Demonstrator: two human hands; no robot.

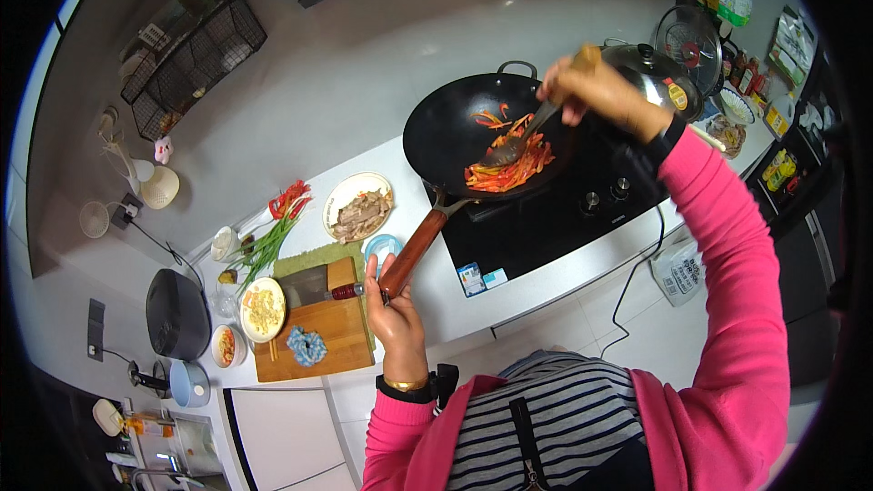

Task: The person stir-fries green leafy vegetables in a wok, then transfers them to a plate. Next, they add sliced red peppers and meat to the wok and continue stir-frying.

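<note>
My left hand [395,310] is closed around the end of the wooden handle [413,252] of a black wok [436,129], which sits over the cooktop. My right hand [580,85], slightly blurred, grips the upper end of a spatula [539,121] with a wooden grip. The spatula's metal head touches strips of red and orange pepper [515,167] in the lower right part of the wok. Left of the wok, a plate of sliced meat [361,215] stands on the white counter, with a small blue-rimmed bowl [382,245] below it.
A wooden cutting board [327,348] holds a cleaver [305,285], a patterned cloth [307,346] and part of a plate of chopped food [262,310]. Green onions [269,245] lie behind. A lidded pan [648,75] stands right of the wok, and a black cord [638,262] hangs over the counter's front.
</note>
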